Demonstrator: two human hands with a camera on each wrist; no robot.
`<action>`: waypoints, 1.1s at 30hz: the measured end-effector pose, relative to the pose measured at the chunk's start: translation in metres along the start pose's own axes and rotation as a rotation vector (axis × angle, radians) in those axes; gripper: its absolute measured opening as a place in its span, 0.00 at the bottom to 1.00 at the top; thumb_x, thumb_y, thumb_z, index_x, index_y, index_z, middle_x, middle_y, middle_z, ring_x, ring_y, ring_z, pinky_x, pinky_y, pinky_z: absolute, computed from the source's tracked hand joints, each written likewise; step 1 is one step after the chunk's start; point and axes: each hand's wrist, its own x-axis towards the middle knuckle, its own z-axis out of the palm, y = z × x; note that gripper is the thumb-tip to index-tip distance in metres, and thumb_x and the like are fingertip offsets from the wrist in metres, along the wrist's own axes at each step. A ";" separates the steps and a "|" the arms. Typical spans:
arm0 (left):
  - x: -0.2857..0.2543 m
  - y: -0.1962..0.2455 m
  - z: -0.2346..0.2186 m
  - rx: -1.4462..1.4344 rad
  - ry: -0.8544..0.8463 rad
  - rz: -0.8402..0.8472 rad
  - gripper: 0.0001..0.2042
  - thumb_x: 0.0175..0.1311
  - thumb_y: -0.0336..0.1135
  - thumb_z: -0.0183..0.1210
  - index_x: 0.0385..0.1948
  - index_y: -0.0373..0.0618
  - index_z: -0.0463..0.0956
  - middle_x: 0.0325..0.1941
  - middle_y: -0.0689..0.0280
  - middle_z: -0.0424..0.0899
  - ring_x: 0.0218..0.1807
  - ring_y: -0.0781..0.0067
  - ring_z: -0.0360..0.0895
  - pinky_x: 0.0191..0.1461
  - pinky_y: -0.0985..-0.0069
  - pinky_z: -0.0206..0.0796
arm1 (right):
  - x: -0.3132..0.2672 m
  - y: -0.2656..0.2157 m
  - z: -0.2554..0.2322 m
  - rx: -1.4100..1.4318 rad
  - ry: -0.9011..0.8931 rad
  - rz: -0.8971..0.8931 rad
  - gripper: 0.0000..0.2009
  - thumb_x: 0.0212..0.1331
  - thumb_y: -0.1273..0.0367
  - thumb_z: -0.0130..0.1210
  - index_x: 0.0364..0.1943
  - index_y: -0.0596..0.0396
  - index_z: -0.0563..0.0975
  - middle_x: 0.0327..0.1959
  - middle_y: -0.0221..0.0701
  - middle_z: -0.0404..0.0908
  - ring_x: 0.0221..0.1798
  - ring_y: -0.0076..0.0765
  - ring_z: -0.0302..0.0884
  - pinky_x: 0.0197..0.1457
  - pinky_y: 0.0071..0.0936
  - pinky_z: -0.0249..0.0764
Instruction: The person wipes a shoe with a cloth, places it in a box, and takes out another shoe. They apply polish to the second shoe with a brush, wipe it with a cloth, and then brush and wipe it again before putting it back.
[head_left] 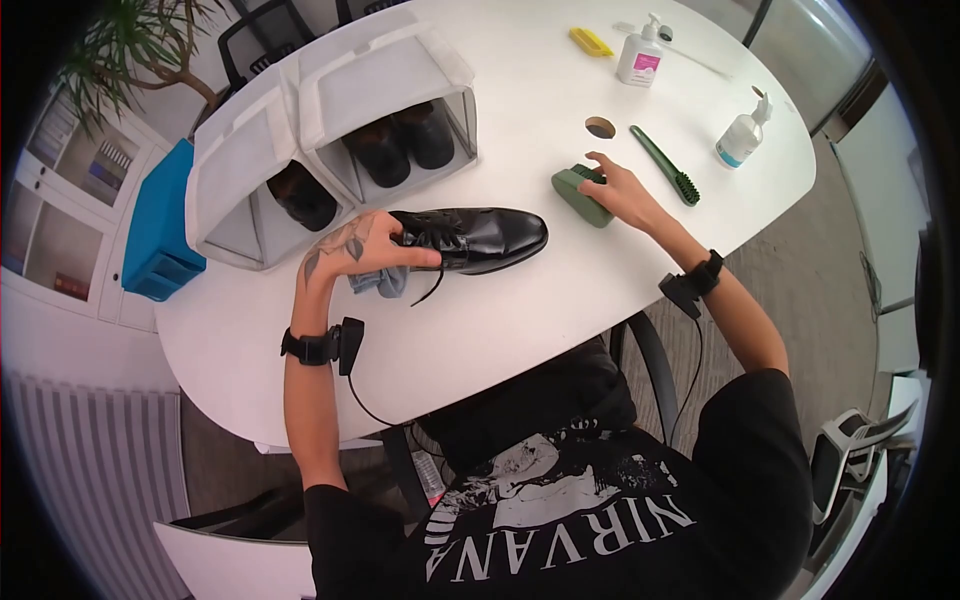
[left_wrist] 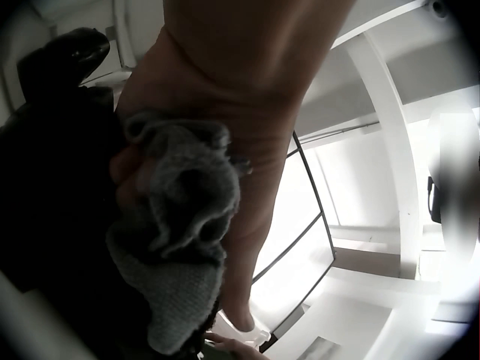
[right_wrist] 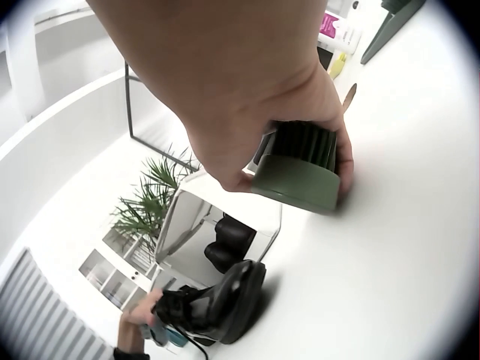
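Observation:
A black lace-up dress shoe (head_left: 490, 238) lies on the white table, toe to the right. My left hand (head_left: 365, 243) is over its heel end, the thumb laid along the laces. In the left wrist view, that hand's fingers curl round a crumpled grey-blue cloth (left_wrist: 184, 217) against the palm, beside the dark shoe. To the right, my right hand (head_left: 622, 192) grips a green block brush (head_left: 580, 197) between thumb and fingers. The right wrist view shows the brush's dark bristles (right_wrist: 304, 142) turned up toward the palm, above its green base.
Behind the shoe stand two white shoe boxes (head_left: 385, 75) with dark shoes (head_left: 388, 150) inside. A long green brush (head_left: 665, 165), pump bottles (head_left: 640, 55) and a yellow item (head_left: 591, 42) are farther back. A blue container (head_left: 160, 220) is at the left.

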 end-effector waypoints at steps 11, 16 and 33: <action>0.026 -0.015 0.008 -0.214 -0.081 -0.133 0.41 0.68 0.82 0.52 0.15 0.51 0.57 0.20 0.75 0.54 0.25 0.78 0.53 0.30 0.70 0.49 | -0.014 -0.038 0.016 -0.348 -0.066 -0.216 0.39 0.62 0.50 0.64 0.68 0.71 0.71 0.56 0.60 0.81 0.58 0.62 0.83 0.64 0.46 0.80; 0.034 -0.021 0.012 -0.267 -0.086 -0.070 0.41 0.65 0.84 0.52 0.15 0.51 0.58 0.20 0.76 0.55 0.26 0.78 0.54 0.31 0.70 0.49 | -0.008 -0.034 0.016 -0.217 -0.120 -0.097 0.40 0.61 0.48 0.67 0.66 0.70 0.74 0.57 0.61 0.82 0.61 0.58 0.83 0.63 0.44 0.80; 0.037 -0.032 0.024 -0.384 0.020 -0.051 0.37 0.66 0.76 0.62 0.14 0.57 0.57 0.17 0.80 0.53 0.22 0.83 0.50 0.27 0.71 0.42 | 0.006 -0.018 0.019 -0.358 0.233 -0.339 0.29 0.76 0.52 0.54 0.70 0.59 0.74 0.59 0.53 0.78 0.55 0.63 0.81 0.60 0.47 0.80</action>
